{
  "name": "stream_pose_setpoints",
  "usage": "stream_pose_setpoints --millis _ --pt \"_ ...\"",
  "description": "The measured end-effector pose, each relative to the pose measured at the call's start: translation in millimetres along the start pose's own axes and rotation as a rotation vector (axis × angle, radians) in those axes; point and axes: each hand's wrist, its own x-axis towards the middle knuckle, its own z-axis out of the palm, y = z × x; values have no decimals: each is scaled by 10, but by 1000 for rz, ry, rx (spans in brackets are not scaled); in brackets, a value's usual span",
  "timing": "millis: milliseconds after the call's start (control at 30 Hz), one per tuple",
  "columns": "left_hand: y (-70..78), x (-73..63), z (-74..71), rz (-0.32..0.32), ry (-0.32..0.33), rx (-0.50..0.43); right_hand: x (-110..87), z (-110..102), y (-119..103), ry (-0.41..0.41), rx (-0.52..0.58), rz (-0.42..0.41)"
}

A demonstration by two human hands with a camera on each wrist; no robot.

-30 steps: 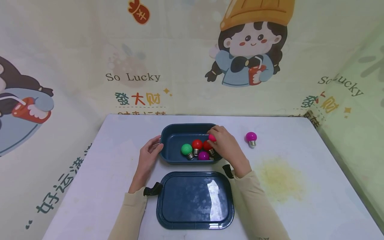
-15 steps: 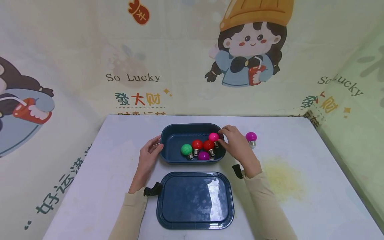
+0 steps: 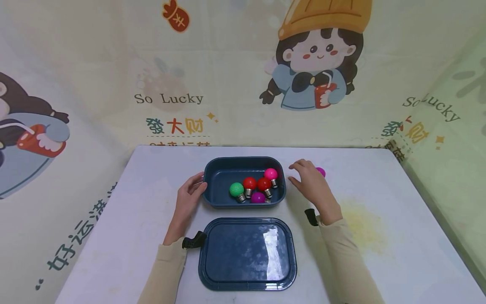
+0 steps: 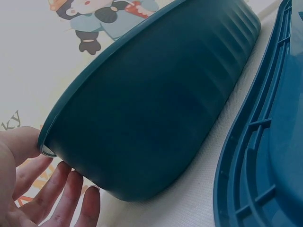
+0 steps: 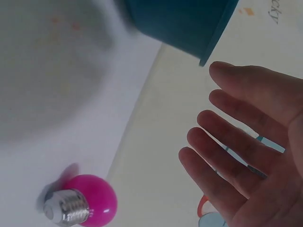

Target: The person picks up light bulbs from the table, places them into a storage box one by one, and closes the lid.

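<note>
A dark blue plastic container (image 3: 218, 175) stands near the table's middle. My left hand (image 3: 187, 192) holds its left end; in the left wrist view the thumb is at the rim and the fingers lie under it against the outer wall (image 4: 132, 109). Inside, toward the right, lie a green bulb (image 3: 236, 188), two red bulbs (image 3: 249, 183), a hot-pink bulb (image 3: 271, 173) and a partly hidden purple bulb (image 3: 258, 197). Right of the container, my right hand (image 3: 313, 183) hovers with nothing in its spread fingers. Beyond it lies a magenta bulb (image 5: 97, 201), mostly covered in the head view.
A matching dark blue lid (image 3: 247, 253) lies flat on the white table in front of the container. A yellowish stain (image 3: 366, 230) marks the tabletop on the right. Printed cloth (image 3: 235, 105) hangs behind the table and along its sides.
My right hand has let go of the hot-pink bulb inside the container and moved right, out past the wall toward the loose magenta bulb. The left hand stays at the container's end.
</note>
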Motion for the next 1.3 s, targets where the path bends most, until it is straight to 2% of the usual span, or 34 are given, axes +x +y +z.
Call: stream_pose_setpoints --millis 233,500,700,967,1300 --pt "-1 19 4 1 1 -8 -33 -1 129 3 -8 20" --pt "-2 20 4 11 -4 -15 -40 -8 263 -38 -25 82" --pt "-8 26 5 10 2 -16 -48 -7 370 -20 -34 94" --pt "11 20 6 21 4 -1 -47 -25 460 -56 -19 162" --pt "-8 14 -8 17 -1 9 -60 -29 548 -73 -17 190"
